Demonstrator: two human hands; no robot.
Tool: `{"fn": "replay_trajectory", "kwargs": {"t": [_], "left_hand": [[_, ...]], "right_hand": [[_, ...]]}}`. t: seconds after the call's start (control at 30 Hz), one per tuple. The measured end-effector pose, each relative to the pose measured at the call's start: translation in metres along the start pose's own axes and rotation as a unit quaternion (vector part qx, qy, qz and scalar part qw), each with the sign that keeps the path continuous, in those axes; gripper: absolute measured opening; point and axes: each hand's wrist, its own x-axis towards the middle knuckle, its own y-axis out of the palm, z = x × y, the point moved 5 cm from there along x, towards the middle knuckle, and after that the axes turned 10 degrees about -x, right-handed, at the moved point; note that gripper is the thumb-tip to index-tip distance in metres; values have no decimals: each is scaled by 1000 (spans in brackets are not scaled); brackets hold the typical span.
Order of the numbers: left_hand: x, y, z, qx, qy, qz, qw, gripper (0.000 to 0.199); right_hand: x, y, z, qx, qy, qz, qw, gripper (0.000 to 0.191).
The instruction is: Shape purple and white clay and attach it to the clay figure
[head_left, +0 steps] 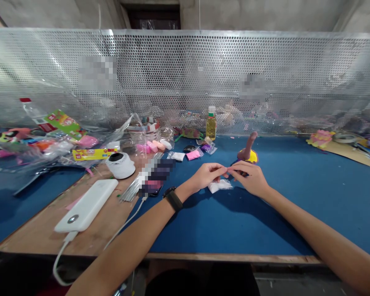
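My left hand (207, 176) and my right hand (249, 177) meet above the blue table mat, thumbs and fingers pinched together. Whatever sits between the fingertips is too small to name. Just below them a clear packet of white material (219, 186) lies on the mat. Behind my right hand stands a clay-like piece with a brown upright stem (250, 147) and a yellow base (253, 156), partly hidden by that hand. Pink (193, 154), white (176, 156) and purple (207, 148) packets lie farther back.
A bottle of yellow liquid (211, 123) stands near the perforated metal screen (185, 74). On the left are a phone (156, 187), thin metal rods (132, 191), a white power bank (88, 205) with a cable, a white roll (121, 165) and plastic bags. A tape roll (345, 138) sits far right.
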Motion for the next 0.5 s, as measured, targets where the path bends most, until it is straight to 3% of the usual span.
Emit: {"fn": "replay_trajectory", "kwargs": {"t": [0.2,0.5], "left_hand": [[0,-5,-2,13,11,-45,999,50],[2,-8,3,-45,-2,-56,997,46]], "right_hand": [[-4,2,-10,15,116,33,993,32],[-3,4,-14,29,108,28,993,30]]}}
